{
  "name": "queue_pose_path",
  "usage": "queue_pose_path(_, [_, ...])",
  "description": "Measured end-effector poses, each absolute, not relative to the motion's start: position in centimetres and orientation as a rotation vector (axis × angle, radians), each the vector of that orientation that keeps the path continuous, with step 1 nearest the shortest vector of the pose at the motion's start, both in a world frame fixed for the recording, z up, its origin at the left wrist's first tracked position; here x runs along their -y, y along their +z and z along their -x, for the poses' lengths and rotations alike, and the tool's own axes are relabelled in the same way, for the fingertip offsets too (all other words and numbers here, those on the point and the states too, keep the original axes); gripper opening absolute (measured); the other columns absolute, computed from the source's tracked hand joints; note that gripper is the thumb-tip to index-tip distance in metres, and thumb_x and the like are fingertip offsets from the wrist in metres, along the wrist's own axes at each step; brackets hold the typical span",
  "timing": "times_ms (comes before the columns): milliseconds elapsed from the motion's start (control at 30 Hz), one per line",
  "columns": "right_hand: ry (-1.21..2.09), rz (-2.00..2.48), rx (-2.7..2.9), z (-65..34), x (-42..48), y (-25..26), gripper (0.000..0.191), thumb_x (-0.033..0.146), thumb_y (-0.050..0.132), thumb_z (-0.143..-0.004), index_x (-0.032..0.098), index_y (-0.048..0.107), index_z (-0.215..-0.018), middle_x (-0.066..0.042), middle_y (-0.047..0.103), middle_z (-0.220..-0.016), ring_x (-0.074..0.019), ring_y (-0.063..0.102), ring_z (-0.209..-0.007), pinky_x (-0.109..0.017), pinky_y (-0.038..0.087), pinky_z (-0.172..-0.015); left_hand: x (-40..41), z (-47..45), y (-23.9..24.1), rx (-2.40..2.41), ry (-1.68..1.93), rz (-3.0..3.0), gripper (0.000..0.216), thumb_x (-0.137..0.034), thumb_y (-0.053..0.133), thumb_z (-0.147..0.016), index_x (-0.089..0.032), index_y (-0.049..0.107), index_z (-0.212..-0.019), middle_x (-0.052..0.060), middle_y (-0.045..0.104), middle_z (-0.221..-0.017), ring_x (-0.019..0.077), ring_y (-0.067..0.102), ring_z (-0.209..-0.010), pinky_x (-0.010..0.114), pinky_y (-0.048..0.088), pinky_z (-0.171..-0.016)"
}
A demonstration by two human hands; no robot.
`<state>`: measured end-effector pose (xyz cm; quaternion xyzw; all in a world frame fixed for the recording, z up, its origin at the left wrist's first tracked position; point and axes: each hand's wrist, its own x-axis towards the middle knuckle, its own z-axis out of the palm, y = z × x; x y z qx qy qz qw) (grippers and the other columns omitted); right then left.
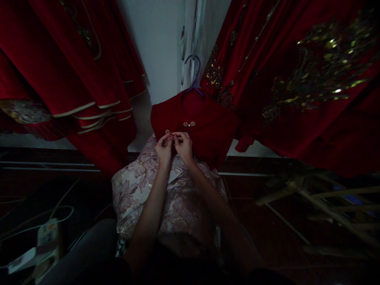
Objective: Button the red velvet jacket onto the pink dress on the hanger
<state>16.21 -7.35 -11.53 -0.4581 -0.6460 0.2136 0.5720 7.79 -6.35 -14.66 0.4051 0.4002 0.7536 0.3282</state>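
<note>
Working with both hands drawn close together, thumb and forefinger tips pressed in. Pinching with the left hand [164,149] a fold of the red garment [208,126] just under a small beaded fastener [168,131]. Pinching the same edge from the other side with the right hand [184,146], touching the left at the fingertips. Hanging from a purple hanger [194,75] above and beyond the hands, drooping at the lower left corner down to the fingers. Showing a second beaded fastener [189,124] just beyond the right knuckles.

Probably handling as soft, light and limp: velvety-looking cloth, folding wherever gripped, slipping little. Best gripping at the edge right beside the fastener, fingertips only; farther off, likely just dragging cloth and swinging the hanger. Judging the beads small and fragile, so better pinching beside them than on them.

Resting the wrists over a pale floral brocade cloth [133,190], nearer the body than the garment. Hanging well apart to the left, red robes with cream trim [74,71]; to the right, red robes with gold embroidery [311,79].

Struggling with the dim light throughout. Hidden behind the fingertips: the exact spot being pinched, so no telling needle, thread or loop apart. Fading into darkness toward the body: both forearms. Lying far off, low and left of the hands, a white power strip [47,235]; far off right, a blurred wooden rack [326,198], partly lost in shadow.
</note>
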Motion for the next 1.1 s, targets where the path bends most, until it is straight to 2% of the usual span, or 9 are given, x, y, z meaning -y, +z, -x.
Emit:
queue_pose_path(167, [0.502,1.058,1.504,-16.1,7.4,-11.2,0.017,0.026,0.049,-0.090,0.019,0.062,-0.099,-0.007,0.058,-0.106,-0.0132,0.061,-0.085,-0.029,0.051,-0.088,6.5,-7.5,-14.9,-1.155,2.005,-1.164,0.029,-0.033,0.066,-0.077,-0.015,0.071,-0.099,0.010,0.071,-0.100,0.0171,0.066,-0.092,0.034,0.051,-0.091])
queue_pose_path(500, [0.458,1.051,1.598,-16.5,6.2,-10.6,0.013,0.024,0.053,-0.087,0.021,0.064,-0.094,-0.005,0.062,-0.100,-0.0123,0.062,-0.082,-0.027,0.054,-0.080,6.2,-6.1,-14.7,-1.170,1.940,-1.271,0.021,-0.028,0.066,-0.075,-0.016,0.070,-0.092,0.006,0.070,-0.092,0.0150,0.065,-0.081,0.028,0.052,-0.079])
queue_pose_path(700, [0.829,1.011,1.807,-20.2,6.0,-9.9,0.025,0.015,0.054,-0.083,0.023,0.067,-0.104,-0.002,0.070,-0.107,-0.0135,0.067,-0.091,-0.033,0.055,-0.086,5.9,-5.1,-15.1,-1.157,1.878,-1.288,0.015,-0.021,0.060,-0.075,-0.017,0.067,-0.088,0.004,0.069,-0.089,0.0155,0.065,-0.084,0.029,0.051,-0.081])
queue_pose_path(767, [0.939,1.037,1.845,-22.3,7.2,-9.9,0.027,0.017,0.056,-0.083,0.022,0.067,-0.107,-0.004,0.070,-0.112,-0.0149,0.068,-0.096,-0.036,0.054,-0.089,5.9,-4.8,-15.1,-1.185,1.808,-1.270,0.014,-0.017,0.060,-0.071,-0.017,0.066,-0.084,0.004,0.069,-0.085,0.0153,0.065,-0.078,0.029,0.052,-0.076])
queue_pose_path(867, [0.927,1.124,1.851,-25.6,9.9,-10.1,0.030,0.025,0.056,-0.086,0.022,0.066,-0.114,-0.007,0.068,-0.117,-0.0172,0.067,-0.100,-0.042,0.051,-0.095,6.0,-5.1,-15.3,-1.144,1.543,-1.248,0.008,-0.018,0.059,-0.071,-0.015,0.065,-0.076,0.006,0.068,-0.077,0.0155,0.064,-0.069,0.031,0.052,-0.071])
queue_pose_path(967, [0.946,1.180,1.845,-28.2,11.9,-9.7,0.034,0.030,0.059,-0.084,0.024,0.065,-0.117,-0.007,0.066,-0.120,-0.0190,0.065,-0.107,-0.043,0.050,-0.097,6.0,-6.9,-15.6,-1.052,1.379,-1.175,0.017,-0.017,0.062,-0.068,-0.014,0.062,-0.085,0.007,0.068,-0.079,0.0154,0.064,-0.071,0.034,0.052,-0.076])
queue_pose_path(1100, [0.946,1.222,1.860,-29.8,13.0,-8.5,0.033,0.035,0.059,-0.084,0.025,0.066,-0.115,-0.005,0.069,-0.114,-0.0192,0.068,-0.100,-0.042,0.053,-0.093,6.1,-9.7,-15.6,-0.971,1.599,-1.003,0.038,-0.015,0.069,-0.063,-0.018,0.053,-0.097,0.006,0.065,-0.099,0.0142,0.064,-0.090,0.034,0.049,-0.088])
